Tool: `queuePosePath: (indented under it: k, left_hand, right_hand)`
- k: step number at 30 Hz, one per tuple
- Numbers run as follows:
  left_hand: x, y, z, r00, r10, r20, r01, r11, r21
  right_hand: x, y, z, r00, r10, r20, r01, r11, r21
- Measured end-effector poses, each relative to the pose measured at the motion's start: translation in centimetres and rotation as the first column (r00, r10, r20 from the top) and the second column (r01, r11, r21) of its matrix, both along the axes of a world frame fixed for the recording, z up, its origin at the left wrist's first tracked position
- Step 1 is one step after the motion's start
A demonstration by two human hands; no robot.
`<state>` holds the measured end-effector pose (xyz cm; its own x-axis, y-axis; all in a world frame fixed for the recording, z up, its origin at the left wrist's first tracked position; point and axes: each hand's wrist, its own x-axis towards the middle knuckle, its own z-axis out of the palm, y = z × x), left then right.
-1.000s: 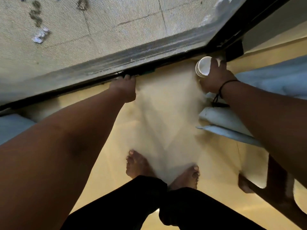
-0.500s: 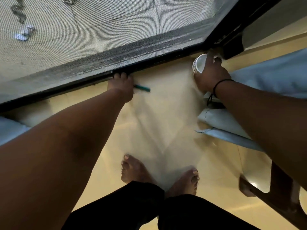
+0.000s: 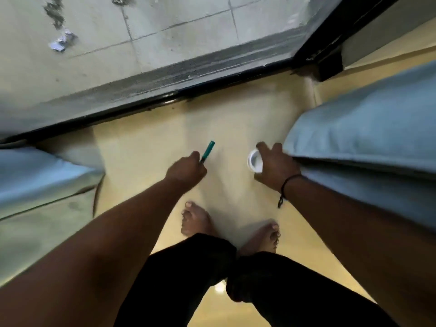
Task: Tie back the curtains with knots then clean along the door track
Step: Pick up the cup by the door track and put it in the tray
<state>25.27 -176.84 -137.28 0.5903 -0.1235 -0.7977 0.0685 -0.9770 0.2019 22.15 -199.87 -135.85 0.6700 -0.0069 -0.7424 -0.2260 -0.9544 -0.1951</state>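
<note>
The black metal door track (image 3: 165,100) runs slantwise across the upper half of my view, with a grey, dusty-looking channel just beyond it and pale concrete paving tiles (image 3: 165,27) outside. Nearer than the track, over the glossy cream floor (image 3: 146,147), my left hand (image 3: 186,172) is curled in a closed grip round the lower end of a slim teal-green stick-like tool (image 3: 208,151); the free end slants up and away toward the track, well short of it, and I cannot tell what kind of tool it is because its gripped end is hidden in the fist. Just to its right, my right hand (image 3: 274,165) grips a small white cup (image 3: 254,161), fingers wrapped round its side, the open mouth tipped toward the left; I can't make out anything inside it. A thin black cord bracelet (image 3: 286,185) sits on that wrist. The pale blue fabric curtains hang at either side: the right curtain (image 3: 365,138) bulges close against the right hand, the left curtain (image 3: 35,175) hangs well apart from the left hand. Below the hands I see two bare feet (image 3: 195,220) on the floor and black trouser legs (image 3: 212,279).
</note>
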Motion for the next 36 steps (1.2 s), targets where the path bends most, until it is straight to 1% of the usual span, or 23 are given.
queuePosePath:
  k: [2,5,9,14,15,17,18,20,22,25,27,28,30,32,33,36]
  left_hand:
    - [-3.8,1.2,3.3,0.992,0.101,-0.076,-0.104,0.994,-0.034]
    - [-7.9,2.5,8.9,0.974,0.167,-0.153,-0.175,0.983,-0.045]
    - [-10.8,2.2,19.0,0.953,0.263,-0.15,-0.28,0.954,-0.107]
    - [-13.6,1.3,32.4,0.915,0.374,-0.153,-0.394,0.909,-0.135]
    - [-13.8,1.0,34.6,0.896,0.416,-0.154,-0.438,0.886,-0.152]
    - [-14.7,0.4,39.7,0.831,0.529,-0.174,-0.556,0.802,-0.219]
    - [-14.9,-0.1,42.0,0.806,0.56,-0.193,-0.592,0.765,-0.254]
    - [-15.3,-1.4,45.8,0.786,0.571,-0.238,-0.618,0.729,-0.293]
    - [-15.8,-2.9,49.5,0.784,0.573,-0.237,-0.62,0.705,-0.346]
    - [-17.1,-5.6,53.5,0.776,0.589,-0.226,-0.622,0.655,-0.43]
    - [-18.7,-8.0,55.6,0.796,0.553,-0.245,-0.596,0.648,-0.475]
    - [-19.6,-9.3,56.4,0.8,0.546,-0.251,-0.591,0.642,-0.487]
    - [-21.9,-11.6,57.2,0.765,0.581,-0.277,-0.632,0.598,-0.492]
    - [-24.7,-14.0,58.4,0.733,0.599,-0.322,-0.67,0.553,-0.496]
    - [-26.6,-15.9,59.5,0.739,0.577,-0.347,-0.666,0.549,-0.505]
    - [-28.8,-17.7,59.5,0.738,0.55,-0.39,-0.673,0.562,-0.481]
  right_hand:
    - [-3.4,1.4,3.2,0.995,0.045,-0.089,-0.043,0.999,0.024]
    - [-7.0,2.3,9.0,0.978,0.119,-0.172,-0.113,0.993,0.046]
    - [-9.4,1.5,18.0,0.96,0.211,-0.185,-0.2,0.977,0.074]
    - [-10.5,-0.4,31.4,0.947,0.295,-0.127,-0.287,0.955,0.077]
    - [-10.5,-0.8,33.6,0.946,0.306,-0.106,-0.3,0.952,0.068]
    - [-10.9,-1.6,38.5,0.947,0.318,-0.045,-0.315,0.947,0.067]
    - [-11.3,-2.1,40.6,0.951,0.309,-0.014,-0.307,0.949,0.067]
    - [-12.2,-3.2,43.9,0.961,0.275,0.02,-0.275,0.959,0.06]
    - [-13.1,-4.3,47.0,0.966,0.25,0.062,-0.253,0.966,0.056]
    - [-14.4,-6.0,50.8,0.964,0.238,0.116,-0.243,0.969,0.037]
    - [-16.6,-7.9,53.1,0.969,0.185,0.165,-0.192,0.981,0.029]
    - [-17.8,-9.0,54.4,0.972,0.137,0.192,-0.145,0.989,0.028]
    - [-20.5,-11.4,56.7,0.973,0.011,0.231,-0.026,0.998,0.059]
    - [-24.2,-14.1,58.7,0.961,-0.09,0.262,0.082,0.996,0.043]
    - [-26.8,-16.2,60.4,0.955,-0.106,0.276,0.11,0.994,0.002]
    - [-30.1,-18.8,60.8,0.977,-0.082,0.196,0.094,0.994,-0.054]
